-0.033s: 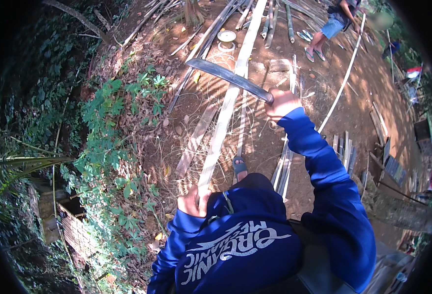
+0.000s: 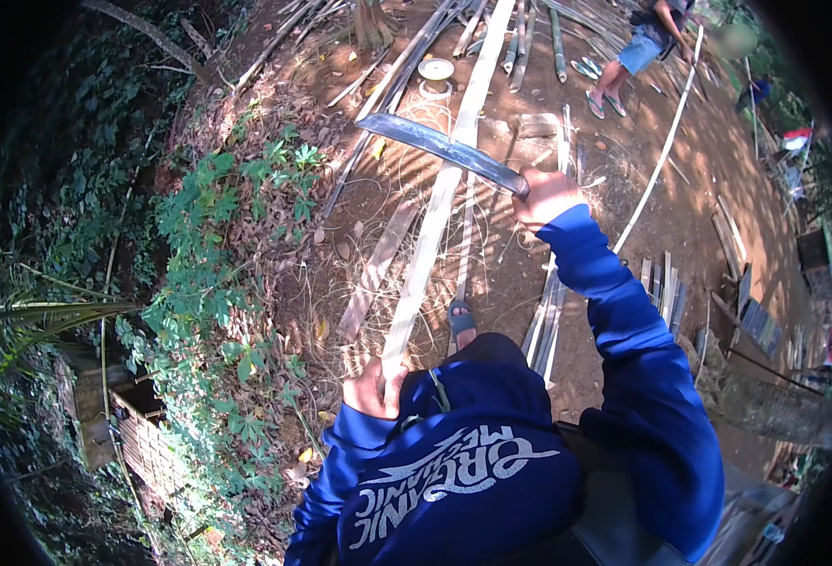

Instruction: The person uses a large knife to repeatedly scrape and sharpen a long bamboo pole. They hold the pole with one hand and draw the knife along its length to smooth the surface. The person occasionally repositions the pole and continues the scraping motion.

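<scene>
My left hand (image 2: 374,389) is closed around the near end of a long pale bamboo strip (image 2: 423,247), low in front of my body. From there the strip runs away from me toward the top of the view. In my right hand (image 2: 548,199) is the handle of a machete (image 2: 440,146), gripped in a fist. Its long, slightly curved dark blade points left and crosses over the strip. Whether the blade touches the strip I cannot tell. Thin curled shavings (image 2: 378,255) lie on the ground around the strip.
A sandalled foot (image 2: 461,321) is beside the strip. A flat board (image 2: 378,269) lies to its left; a pale spool (image 2: 436,75) stands ahead. Bamboo poles (image 2: 557,47) and a stack of slats (image 2: 663,288) lie around. Another person (image 2: 638,57) holds a long pole (image 2: 661,151). Green plants (image 2: 208,217) fill the left.
The machete blade has turned very slightly and catches more light. My right hand has shifted a little to the right; my left hand stays on the strip.
</scene>
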Motion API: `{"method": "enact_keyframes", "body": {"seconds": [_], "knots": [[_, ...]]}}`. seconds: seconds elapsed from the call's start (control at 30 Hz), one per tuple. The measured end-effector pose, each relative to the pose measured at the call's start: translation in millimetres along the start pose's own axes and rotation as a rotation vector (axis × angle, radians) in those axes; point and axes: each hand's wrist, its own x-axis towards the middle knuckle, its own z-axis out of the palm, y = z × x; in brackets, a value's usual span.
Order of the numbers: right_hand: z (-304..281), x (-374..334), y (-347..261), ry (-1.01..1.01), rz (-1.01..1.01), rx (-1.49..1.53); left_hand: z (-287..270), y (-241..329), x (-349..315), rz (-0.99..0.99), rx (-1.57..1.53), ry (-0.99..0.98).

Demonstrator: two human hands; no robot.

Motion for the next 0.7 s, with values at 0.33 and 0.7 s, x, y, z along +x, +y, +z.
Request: {"method": "enact_keyframes", "body": {"seconds": [0.33, 0.7], "knots": [[-4.3, -20.0, -37.5, -0.021, -0.101, -0.030, 5.9, 10.6, 13.0, 0.181, 0.270, 0.074], [-11.8, -1.2, -21.6, 0.002, -0.097, -0.001, 3.6, -12.7, 3.4, 0.069, 0.022, -0.002]]}}
